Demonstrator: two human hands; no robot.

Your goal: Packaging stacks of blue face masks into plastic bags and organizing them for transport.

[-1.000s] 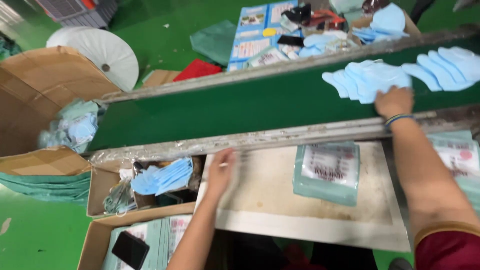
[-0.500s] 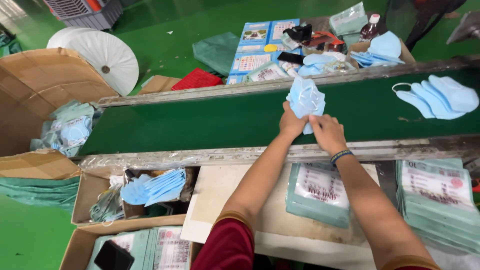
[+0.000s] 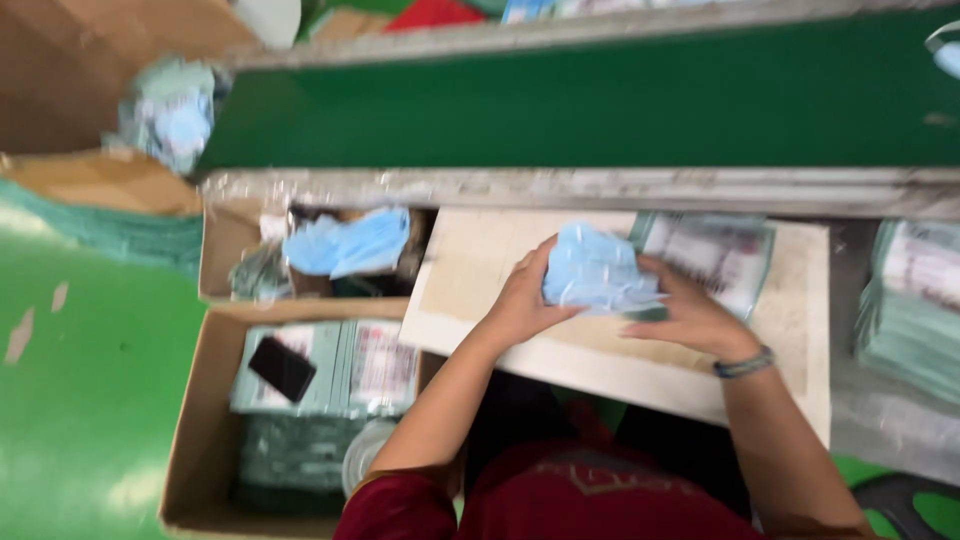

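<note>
left hand (image 3: 520, 295) and right hand (image 3: 685, 310) both closed round stack of blue face masks (image 3: 595, 272), over pale board (image 3: 470, 270), green conveyor belt (image 3: 600, 100) beyond board

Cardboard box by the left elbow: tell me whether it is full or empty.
Partly full: the open cardboard box holds stacked packets, with a black phone-like slab on top.

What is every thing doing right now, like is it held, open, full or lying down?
Stack of blue face masks: held between both hands, above the board.
Left hand: grip closed on the stack's left side.
Right hand: grip closed on the stack's right side.
Wooden board: lying flat.
Cardboard box: open, holding sealed packs.
Black phone: lying on the packs.
Green conveyor belt: mostly bare here.
</note>
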